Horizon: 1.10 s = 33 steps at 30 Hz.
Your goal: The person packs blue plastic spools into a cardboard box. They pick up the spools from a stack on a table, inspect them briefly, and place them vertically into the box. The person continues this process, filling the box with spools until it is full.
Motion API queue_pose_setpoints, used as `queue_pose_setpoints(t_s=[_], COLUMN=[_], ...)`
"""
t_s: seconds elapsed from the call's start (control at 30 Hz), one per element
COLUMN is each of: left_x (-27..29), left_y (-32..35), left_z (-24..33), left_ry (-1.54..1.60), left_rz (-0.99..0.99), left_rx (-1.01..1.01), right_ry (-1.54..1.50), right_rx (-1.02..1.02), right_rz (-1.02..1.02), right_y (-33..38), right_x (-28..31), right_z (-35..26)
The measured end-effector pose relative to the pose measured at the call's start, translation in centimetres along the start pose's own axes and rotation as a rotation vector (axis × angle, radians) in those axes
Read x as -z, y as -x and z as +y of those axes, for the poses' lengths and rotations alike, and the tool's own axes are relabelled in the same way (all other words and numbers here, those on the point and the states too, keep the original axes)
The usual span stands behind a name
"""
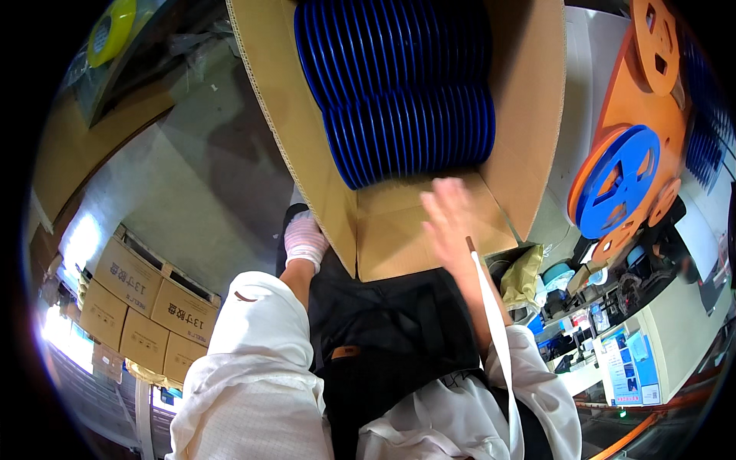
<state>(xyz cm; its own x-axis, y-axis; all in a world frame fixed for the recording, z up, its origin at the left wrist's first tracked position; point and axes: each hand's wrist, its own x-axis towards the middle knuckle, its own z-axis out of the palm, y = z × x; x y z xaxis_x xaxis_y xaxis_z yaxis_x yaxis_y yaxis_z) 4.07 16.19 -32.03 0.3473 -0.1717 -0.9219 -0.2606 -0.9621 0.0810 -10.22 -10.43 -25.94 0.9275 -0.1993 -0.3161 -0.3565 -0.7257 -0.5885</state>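
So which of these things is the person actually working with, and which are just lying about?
In hand:
cardboard box
blue reels stacked inside it
left hand, at the box's outer wall
right hand, over the box's bare floor

Lying about:
orange reels
stacked cartons
yellow tape roll

Grey floor, stacked stock

Brown cartons (pixel 146 310) stacked on the grey floor (pixel 207 192); bright daylight glares at the lower left.

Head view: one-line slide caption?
Left hand steadies an open cardboard box packed with blue reels while the blurred right hand reaches inside; orange and blue reels sit nearby.
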Motion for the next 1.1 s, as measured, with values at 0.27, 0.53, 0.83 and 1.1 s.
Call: queue_pose_setpoints(t_s=[0.27,0.53,0.83,1.1], left_x=[0.3,-1.5,-2.1,-0.8], left_y=[-0.3,-0.9,-1.2,-0.7], left_z=[-0.3,-1.9,-2.3,-1.8], left_ry=[-0.004,-0.036,-0.02,-0.006], left_rz=[-0.061,-0.103,-0.076,-0.047], left_rx=[-0.004,0.001,-0.021,-0.032], right_ry=[-0.156,0.162,0.216,0.186], right_rx=[-0.179,-0.215,-0.248,-0.199], right_rz=[-0.143,-0.164,-0.273,-0.124], right_y=[-9.6,-12.7,-13.6,-12.0], right_x=[-15.4,-20.0,-20.3,-19.5], right_z=[-3.0,-2.8,-3.2,-2.8])
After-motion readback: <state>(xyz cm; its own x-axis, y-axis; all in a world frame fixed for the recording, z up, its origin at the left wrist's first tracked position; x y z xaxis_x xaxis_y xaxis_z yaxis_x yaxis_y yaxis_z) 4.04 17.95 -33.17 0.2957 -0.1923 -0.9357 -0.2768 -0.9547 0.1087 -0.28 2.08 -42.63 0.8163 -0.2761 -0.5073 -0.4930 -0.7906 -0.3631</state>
